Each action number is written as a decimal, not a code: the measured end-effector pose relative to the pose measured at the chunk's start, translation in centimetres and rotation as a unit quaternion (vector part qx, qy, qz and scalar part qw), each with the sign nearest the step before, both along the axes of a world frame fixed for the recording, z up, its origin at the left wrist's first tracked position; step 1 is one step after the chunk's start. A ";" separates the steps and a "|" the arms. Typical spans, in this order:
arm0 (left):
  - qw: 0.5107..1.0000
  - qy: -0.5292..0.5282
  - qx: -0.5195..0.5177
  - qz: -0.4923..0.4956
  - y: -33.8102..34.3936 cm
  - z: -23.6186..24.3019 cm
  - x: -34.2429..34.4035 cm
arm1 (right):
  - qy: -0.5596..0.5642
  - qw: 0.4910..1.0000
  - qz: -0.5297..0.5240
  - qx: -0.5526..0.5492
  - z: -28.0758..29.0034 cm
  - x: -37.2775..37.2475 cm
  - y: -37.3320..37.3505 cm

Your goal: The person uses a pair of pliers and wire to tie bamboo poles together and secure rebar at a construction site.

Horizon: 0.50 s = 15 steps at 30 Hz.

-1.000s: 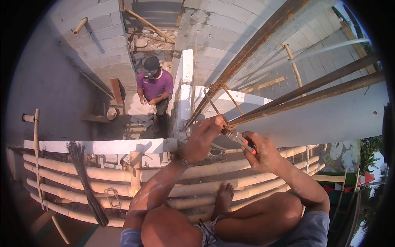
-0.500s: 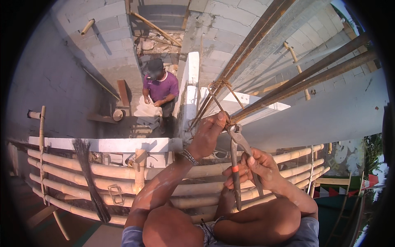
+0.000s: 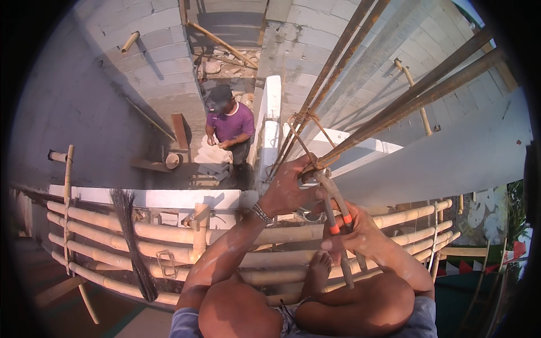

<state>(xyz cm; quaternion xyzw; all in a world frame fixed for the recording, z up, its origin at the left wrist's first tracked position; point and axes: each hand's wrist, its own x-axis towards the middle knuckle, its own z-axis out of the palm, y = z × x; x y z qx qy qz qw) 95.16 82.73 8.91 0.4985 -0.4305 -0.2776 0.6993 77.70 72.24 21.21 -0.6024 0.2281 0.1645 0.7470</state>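
A pair of steel pincers (image 3: 332, 194) with red bands on its handles is in my right hand (image 3: 363, 232), whose fingers are closed round the handles. The pincers' head sits against the wire-tied joint where a thin bent steel stirrup (image 3: 301, 139) meets the long rusty reinforcing bars (image 3: 389, 125). My left hand (image 3: 287, 188), with a beaded bracelet at the wrist, closes on the stirrup's lower corner beside the jaws. One of its fingers reaches toward the pincers. The tie wire at the jaws is too small to make out clearly.
I squat on lashed bamboo poles (image 3: 158, 232). A bundle of dark tie wire (image 3: 133, 248) hangs over them at left, near a small wire frame (image 3: 166, 265). Beyond a white block wall (image 3: 152, 198), a person in purple (image 3: 228, 124) stands below beside a bucket (image 3: 172, 161).
The pincers have turned, so both red bands show, and their handles are closer together. My left fingers have shifted lower around the joint. The whole view has swung slightly.
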 end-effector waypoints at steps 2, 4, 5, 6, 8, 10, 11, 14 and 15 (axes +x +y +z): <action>1.000 0.002 -0.019 -0.020 -0.2 0.1 0.3 | 0.007 1.000 -0.013 -0.023 0.5 0.0 0.1; 0.999 -0.036 0.029 -0.007 0.0 0.1 0.7 | 0.027 0.996 -0.010 -0.079 1.1 -0.1 -0.1; 0.997 -0.055 0.052 -0.002 0.0 0.1 0.8 | 0.022 0.989 0.004 -0.146 1.5 0.0 -0.1; 0.998 -0.045 0.050 0.005 0.1 0.4 0.7 | 0.017 0.977 0.016 -0.212 1.9 0.1 0.1; 0.999 -0.024 0.046 0.018 0.4 1.3 0.5 | -0.037 0.921 0.036 -0.386 1.7 -0.2 0.0; 0.998 -0.017 0.061 0.018 0.2 1.3 0.4 | -0.133 0.796 0.055 -0.588 1.0 -1.4 -0.9; 0.997 -0.014 0.069 0.018 0.2 1.3 0.3 | -0.143 0.762 0.048 -0.630 1.1 -2.0 -0.9; 0.997 -0.024 0.056 0.046 -0.1 2.0 -0.2 | -0.171 0.635 0.052 -0.752 1.3 -3.8 -1.4; 0.996 -0.026 0.070 0.052 -0.1 2.1 -0.4 | -0.154 0.611 0.060 -0.774 1.1 -3.9 -1.3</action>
